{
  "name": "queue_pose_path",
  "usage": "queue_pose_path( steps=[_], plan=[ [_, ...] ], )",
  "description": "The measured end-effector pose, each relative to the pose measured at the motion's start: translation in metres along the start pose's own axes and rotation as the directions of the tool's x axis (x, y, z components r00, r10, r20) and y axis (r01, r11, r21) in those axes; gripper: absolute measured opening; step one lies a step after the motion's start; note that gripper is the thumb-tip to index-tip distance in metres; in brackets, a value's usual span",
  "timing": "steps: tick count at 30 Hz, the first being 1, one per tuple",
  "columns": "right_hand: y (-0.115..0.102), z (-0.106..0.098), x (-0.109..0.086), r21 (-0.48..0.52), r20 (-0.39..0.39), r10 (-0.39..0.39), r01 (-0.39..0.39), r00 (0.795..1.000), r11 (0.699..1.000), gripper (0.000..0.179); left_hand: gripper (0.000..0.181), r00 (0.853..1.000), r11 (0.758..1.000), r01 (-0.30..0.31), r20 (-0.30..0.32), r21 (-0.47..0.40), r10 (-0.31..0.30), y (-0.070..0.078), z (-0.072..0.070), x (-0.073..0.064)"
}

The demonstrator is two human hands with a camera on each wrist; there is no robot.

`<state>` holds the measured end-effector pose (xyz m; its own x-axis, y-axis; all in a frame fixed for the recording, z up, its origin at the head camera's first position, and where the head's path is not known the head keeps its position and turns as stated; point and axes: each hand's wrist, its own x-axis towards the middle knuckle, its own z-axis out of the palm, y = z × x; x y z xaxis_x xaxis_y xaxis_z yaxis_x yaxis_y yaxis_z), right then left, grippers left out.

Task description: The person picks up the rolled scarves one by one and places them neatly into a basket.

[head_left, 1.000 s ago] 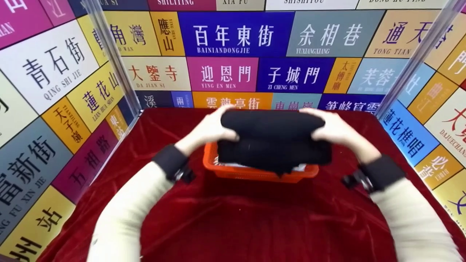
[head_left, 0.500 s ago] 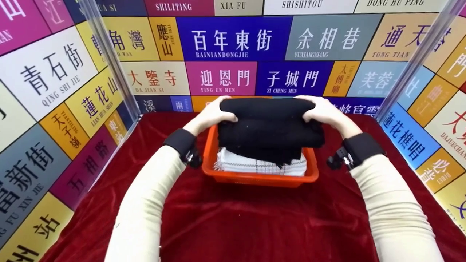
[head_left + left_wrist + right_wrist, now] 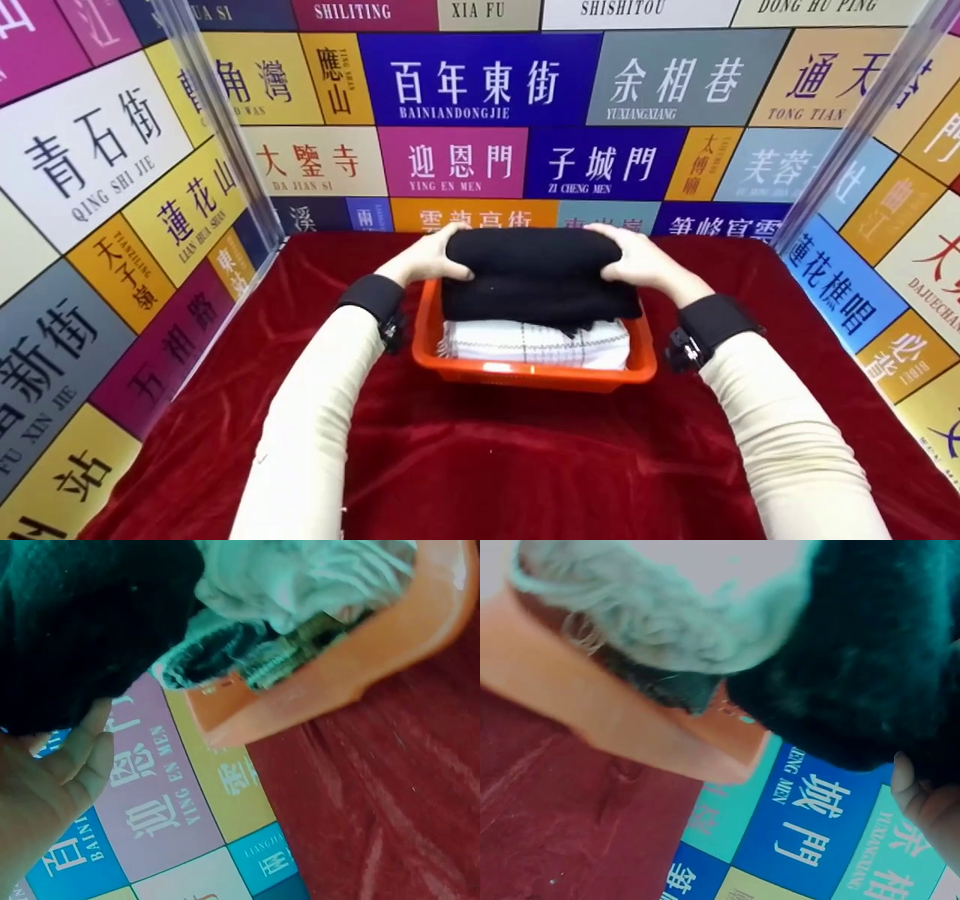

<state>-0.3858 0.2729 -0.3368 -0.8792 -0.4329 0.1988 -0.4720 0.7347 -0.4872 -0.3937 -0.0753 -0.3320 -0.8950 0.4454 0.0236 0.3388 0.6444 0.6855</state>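
My left hand (image 3: 427, 259) grips the left end of a folded black scarf (image 3: 536, 274), thumb on the near side. At its other end my right hand (image 3: 637, 259) holds it the same way. The scarf is a thick roll with a short fringe at its lower edge. It overlaps the back part of an orange plastic basket (image 3: 525, 375) in the head view. Inside the basket lies a folded white checked cloth (image 3: 536, 345) with a fringe. Below that, darker folded cloths (image 3: 217, 652) show in the left wrist view. Most of both hands' fingers are hidden behind the scarf.
The basket stands on a table covered in dark red velvet (image 3: 487, 465). Walls of colourful sign panels (image 3: 480, 79) rise behind and at both sides, with clear corner posts (image 3: 862, 127) at the back left and right.
Over the last half second both hands have lowered the black scarf toward the basket and shifted it slightly left. Earlier they lifted it a little, uncovering the white checked cloth. The basket stays in place.
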Motion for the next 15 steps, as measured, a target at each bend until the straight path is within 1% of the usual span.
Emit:
queue_pose_path(
  steps=[3, 5, 7, 10, 15],
  plan=[
    [0.005, 0.008, -0.005, 0.008, 0.016, -0.009, 0.008, 1.000, 1.000, 0.078, 0.077, 0.999, 1.000, 0.009, 0.035, -0.017, -0.008, -0.005, 0.004, 0.000],
    [0.007, 0.016, -0.007, 0.026, 0.013, 0.007, -0.008, 1.000, 1.000, 0.077, 0.076, 0.999, 0.998, 0.014, 0.051, -0.057, -0.011, -0.008, 0.008, -0.001],
    [0.010, 0.022, -0.007, 0.045, 0.004, 0.019, -0.019, 1.000, 0.999, 0.077, 0.075, 0.999, 0.993, 0.010, 0.049, -0.115, -0.004, -0.012, 0.014, -0.001],
    [0.014, 0.034, -0.008, 0.083, -0.022, 0.020, -0.018, 1.000, 0.996, 0.076, 0.074, 1.000, 0.976, -0.008, 0.025, -0.217, 0.014, -0.019, 0.026, -0.001],
    [0.019, 0.049, -0.011, 0.108, -0.091, 0.030, -0.021, 0.995, 0.994, 0.075, 0.071, 0.995, 0.936, -0.095, -0.060, -0.340, 0.079, -0.026, 0.045, 0.000]
  ],
)
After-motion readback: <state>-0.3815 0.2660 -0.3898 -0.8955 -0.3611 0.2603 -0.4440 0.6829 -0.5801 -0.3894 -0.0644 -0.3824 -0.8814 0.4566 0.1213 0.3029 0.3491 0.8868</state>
